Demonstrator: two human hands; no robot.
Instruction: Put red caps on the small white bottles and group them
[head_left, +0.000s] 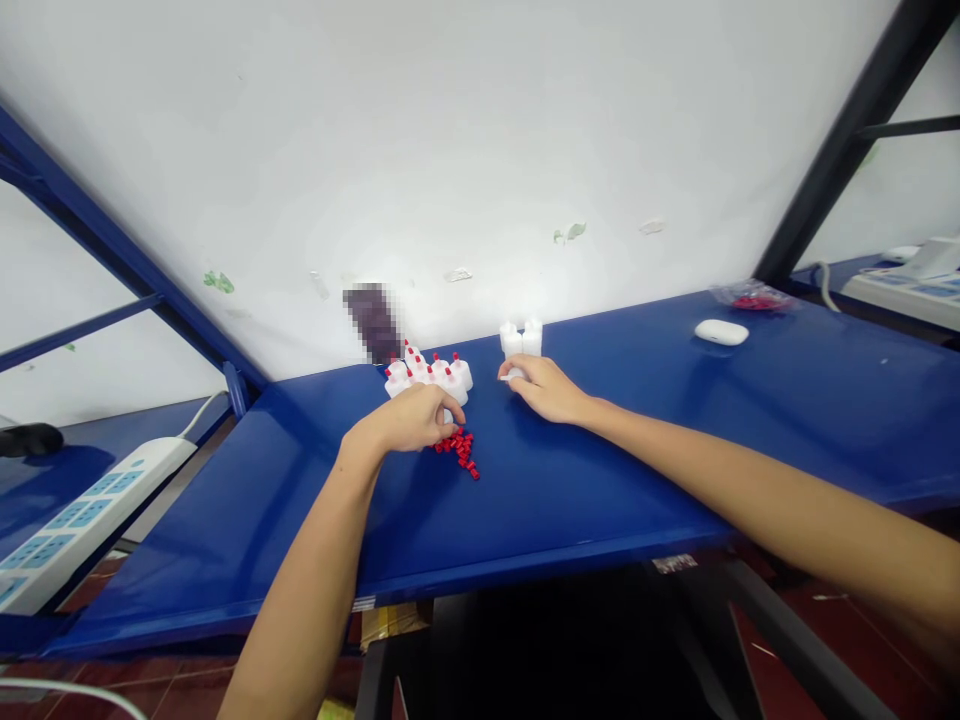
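Observation:
My left hand [418, 416] is over a small pile of red caps [463, 452], with thumb and fingers curled together; whether a cap is between them is hidden. Just behind that hand stands a group of small white bottles [459, 378] topped with red caps. My right hand [546, 390] is closed on a small white bottle [516, 374], mostly covered by the fingers, with its light tip pointing left. Right behind it, two white bottles [532, 338] without red caps stand upright side by side.
All this is on a blue table [600, 490] against a white wall [480, 150]. To the right are a white oval case [721, 332] and a clear bag [754, 297] of red pieces. A dark pixelated object [373, 322] leans at the wall. A power strip [90, 520] sits left.

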